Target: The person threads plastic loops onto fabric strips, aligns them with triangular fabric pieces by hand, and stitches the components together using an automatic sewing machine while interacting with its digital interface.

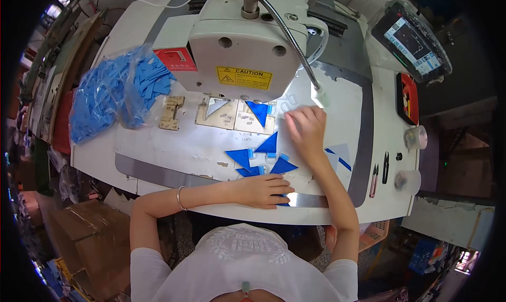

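My left hand [262, 191] lies flat near the table's front edge, fingers stretched to the right, with a bit of blue showing under the fingertips. Just beyond it are several blue triangular pieces [267, 143] with light blue tabs. My right hand [308, 127] is bent, thumb and fingers drawn together beside small clear plastic pieces [287, 103]; whatever it pinches is hidden. Under the sewing machine head [243, 54], a blue triangle [259, 112] rests on a beige template [241, 124], next to a silvery triangle [216, 106].
A clear bag of blue strips [113, 91] stands at the left, near a beige notched block [172, 112]. To the right are a control screen [414, 44], a red tray [407, 98], two small tubs [416, 137], snips [374, 181] and black tweezers [386, 167].
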Motion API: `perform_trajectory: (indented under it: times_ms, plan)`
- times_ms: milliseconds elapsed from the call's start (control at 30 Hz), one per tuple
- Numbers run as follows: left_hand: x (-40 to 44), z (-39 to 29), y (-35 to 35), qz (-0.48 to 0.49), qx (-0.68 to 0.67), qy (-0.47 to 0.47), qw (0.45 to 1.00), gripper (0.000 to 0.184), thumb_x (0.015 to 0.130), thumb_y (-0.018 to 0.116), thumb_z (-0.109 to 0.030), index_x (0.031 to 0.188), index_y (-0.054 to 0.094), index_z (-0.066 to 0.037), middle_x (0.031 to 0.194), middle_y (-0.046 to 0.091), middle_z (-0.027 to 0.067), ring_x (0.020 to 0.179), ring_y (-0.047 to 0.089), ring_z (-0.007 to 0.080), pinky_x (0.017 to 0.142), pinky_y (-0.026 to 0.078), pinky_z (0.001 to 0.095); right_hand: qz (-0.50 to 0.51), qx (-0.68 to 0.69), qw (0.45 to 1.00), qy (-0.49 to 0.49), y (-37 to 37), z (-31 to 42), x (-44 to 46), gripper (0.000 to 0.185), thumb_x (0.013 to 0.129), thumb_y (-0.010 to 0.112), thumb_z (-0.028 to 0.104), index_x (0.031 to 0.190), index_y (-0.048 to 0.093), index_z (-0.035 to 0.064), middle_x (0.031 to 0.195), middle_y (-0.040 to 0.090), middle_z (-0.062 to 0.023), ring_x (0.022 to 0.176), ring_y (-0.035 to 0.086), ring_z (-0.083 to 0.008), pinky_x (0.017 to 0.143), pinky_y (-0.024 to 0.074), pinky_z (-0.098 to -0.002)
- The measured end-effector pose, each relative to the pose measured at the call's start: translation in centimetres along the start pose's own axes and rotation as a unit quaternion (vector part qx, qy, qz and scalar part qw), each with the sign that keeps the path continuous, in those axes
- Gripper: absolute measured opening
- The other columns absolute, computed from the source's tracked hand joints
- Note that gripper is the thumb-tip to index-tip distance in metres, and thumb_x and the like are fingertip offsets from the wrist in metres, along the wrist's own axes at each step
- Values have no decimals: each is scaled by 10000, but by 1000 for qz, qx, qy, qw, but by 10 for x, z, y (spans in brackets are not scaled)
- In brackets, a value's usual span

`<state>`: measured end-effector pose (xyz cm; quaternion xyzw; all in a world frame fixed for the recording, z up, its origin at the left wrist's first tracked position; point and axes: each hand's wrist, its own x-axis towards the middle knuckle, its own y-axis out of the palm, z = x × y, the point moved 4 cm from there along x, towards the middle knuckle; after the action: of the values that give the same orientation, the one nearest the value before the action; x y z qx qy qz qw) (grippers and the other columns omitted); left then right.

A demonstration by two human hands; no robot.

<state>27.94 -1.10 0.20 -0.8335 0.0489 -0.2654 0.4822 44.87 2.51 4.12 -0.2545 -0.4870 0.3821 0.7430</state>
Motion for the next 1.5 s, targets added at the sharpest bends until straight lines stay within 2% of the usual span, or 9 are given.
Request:
perform_trajectory:
  times_ms: [267, 367, 500, 733, 800, 933, 967, 1133, 1500]
  plan:
    - [-5, -4, -23, -46, 73, -38, 996, 332, 755, 545, -150, 1081, 574, -93, 1266, 487, 116, 1211, 437, 272, 1027, 346, 404, 220, -37, 967, 120, 43, 8, 44, 312, 660, 748, 335, 615, 642, 45, 670, 613, -103, 780, 502, -248, 746, 325, -351]
    - [-16, -10, -34, -90, 99, -98, 986, 402, 758, 599, -140, 1158, 561, -149, 1299, 480, 103, 1187, 469, 258, 994, 377, 411, 124, -47, 987, 94, 40, 5, 37, 323, 670, 743, 337, 629, 644, 32, 658, 616, -100, 784, 500, -248, 750, 324, -350]
    - [-35, -9, -65, -122, 91, -398, 905, 669, 693, 726, -252, 1301, 468, -142, 1377, 365, 176, 1290, 312, 378, 1049, 238, 514, 88, -96, 990, 58, 40, 4, 31, 336, 678, 739, 341, 658, 647, 19, 629, 608, -90, 813, 491, -252, 775, 311, -350]
    - [-65, -12, -50, -148, 78, -455, 875, 937, 692, 735, -316, 1406, 217, -1, 1455, 206, 228, 1355, 154, 414, 1083, 126, 528, 111, 247, 947, 173, 13, -6, 33, 313, 771, 668, 287, 630, 621, 12, 493, 522, -69, 437, 452, -95, 410, 327, -262]
    - [-67, -14, -47, -147, 66, -482, 861, 962, 699, 732, -322, 1408, 182, 25, 1462, 187, 232, 1361, 147, 406, 1089, 119, 519, 255, 238, 909, 228, -3, -2, 14, 278, 761, 668, 294, 685, 630, 30, 619, 598, -76, 570, 546, -178, 528, 402, -308]
    - [-58, -14, -35, -140, 79, -469, 869, 936, 738, 698, -327, 1413, 155, 29, 1461, 198, 222, 1364, 159, 381, 1092, 133, 497, 84, 5, 996, 4, -21, 45, -35, 361, 770, 660, 364, 986, 613, 79, 1079, 600, -129, 977, 544, -277, 775, 406, -392]
    - [-54, -14, -32, -138, 82, -461, 873, 913, 755, 681, -330, 1413, 158, 27, 1459, 205, 217, 1364, 167, 371, 1093, 142, 492, 162, 84, 983, 28, -8, 49, -50, 534, 768, 651, 397, 1189, 509, 102, 1314, 426, -154, 1196, 380, -336, 932, 309, -470]
    - [-34, -23, -12, -104, 90, -418, 898, 794, 795, 637, -294, 1384, 227, 47, 1441, 251, 202, 1348, 223, 356, 1087, 190, 470, 137, 57, 987, -55, -2, 66, -112, 488, 807, 609, 259, 1213, 485, 19, 1299, 436, -172, 1225, 368, -366, 1026, 277, -479]
    - [66, -129, 99, 41, -111, -60, 991, 723, 826, 591, -332, 1405, 256, -57, 1452, 230, 193, 1362, 201, 323, 1104, 199, 428, 14, -36, 976, 215, -152, 60, -339, 396, 754, 569, 226, 1092, 572, 18, 1216, 527, -147, 1105, 465, -332, 960, 313, -427]
